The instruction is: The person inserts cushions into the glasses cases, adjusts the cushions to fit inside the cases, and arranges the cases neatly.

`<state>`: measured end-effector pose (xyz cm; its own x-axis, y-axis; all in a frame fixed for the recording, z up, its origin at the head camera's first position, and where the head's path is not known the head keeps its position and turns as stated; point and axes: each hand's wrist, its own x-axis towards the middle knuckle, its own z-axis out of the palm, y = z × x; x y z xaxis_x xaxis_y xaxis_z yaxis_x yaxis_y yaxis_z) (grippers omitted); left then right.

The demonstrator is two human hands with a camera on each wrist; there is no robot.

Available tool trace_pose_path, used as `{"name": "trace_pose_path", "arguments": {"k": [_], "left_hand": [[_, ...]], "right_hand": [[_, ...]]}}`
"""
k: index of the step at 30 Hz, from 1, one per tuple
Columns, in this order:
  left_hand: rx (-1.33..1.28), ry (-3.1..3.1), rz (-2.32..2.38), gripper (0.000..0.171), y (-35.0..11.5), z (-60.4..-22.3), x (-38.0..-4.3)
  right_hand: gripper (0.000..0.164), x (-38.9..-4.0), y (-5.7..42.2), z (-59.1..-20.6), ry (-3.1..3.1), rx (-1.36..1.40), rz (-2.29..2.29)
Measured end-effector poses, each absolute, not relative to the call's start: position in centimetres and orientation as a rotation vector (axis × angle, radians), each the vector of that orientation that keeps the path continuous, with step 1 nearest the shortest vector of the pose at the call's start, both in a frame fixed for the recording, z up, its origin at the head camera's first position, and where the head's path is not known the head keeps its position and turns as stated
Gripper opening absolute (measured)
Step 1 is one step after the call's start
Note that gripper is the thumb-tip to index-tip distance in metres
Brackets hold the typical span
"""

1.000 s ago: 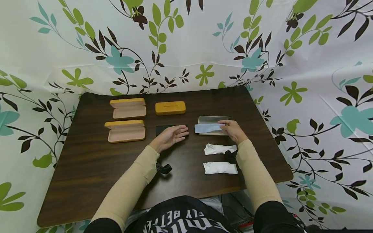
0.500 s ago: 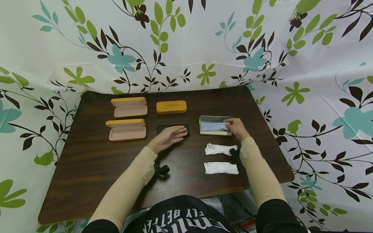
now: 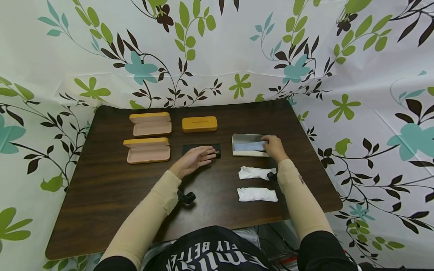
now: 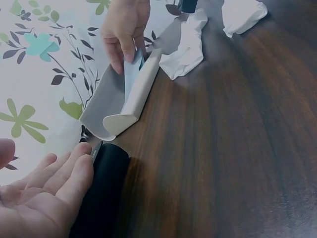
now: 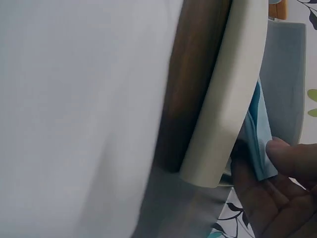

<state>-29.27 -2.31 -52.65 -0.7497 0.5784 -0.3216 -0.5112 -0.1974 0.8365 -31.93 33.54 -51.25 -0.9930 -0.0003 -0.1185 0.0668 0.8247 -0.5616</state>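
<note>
A folded light-blue cloth [image 3: 249,146] lies inside an open cream glasses case [image 3: 245,153] at the right of the table. At the case's right end my right hand [image 3: 276,148] pinches one end of the cloth; the right wrist view has the thumb on the near face of the folded cloth [image 5: 258,141]. My left hand [image 3: 194,160] is palm up with its fingers extended, holding nothing. Close beside it lies a closed black glasses case [image 4: 110,181], partly hidden behind the hand in the head view.
Two open yellow cases with pink lining, a rear one [image 3: 152,129] and a front one [image 3: 149,154], stand at the left. A closed yellow case [image 3: 199,124] is at the back. Two white cloth bundles, one [image 3: 253,173] behind the other [image 3: 257,195], lie near my right forearm.
My right hand has lowered the blue cloth from above the cream case down into it. The left hand has shifted very slightly left.
</note>
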Motion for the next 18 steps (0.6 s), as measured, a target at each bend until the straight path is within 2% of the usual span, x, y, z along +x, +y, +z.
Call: {"name": "trace_pose_path", "arguments": {"k": [10, 18], "left_hand": [[0.154, 1.584, 1.905, 0.046, -1.0, -51.2, -30.2], [0.269, 2.026, 1.685, 0.034, 1.5, -49.4, -31.8]], "right_hand": [[0.033, -31.2, 33.5, -50.6, 3.008, 0.107, -0.845], [0.020, -31.4, 34.3, -50.5, 3.222, 0.274, -0.893]]}}
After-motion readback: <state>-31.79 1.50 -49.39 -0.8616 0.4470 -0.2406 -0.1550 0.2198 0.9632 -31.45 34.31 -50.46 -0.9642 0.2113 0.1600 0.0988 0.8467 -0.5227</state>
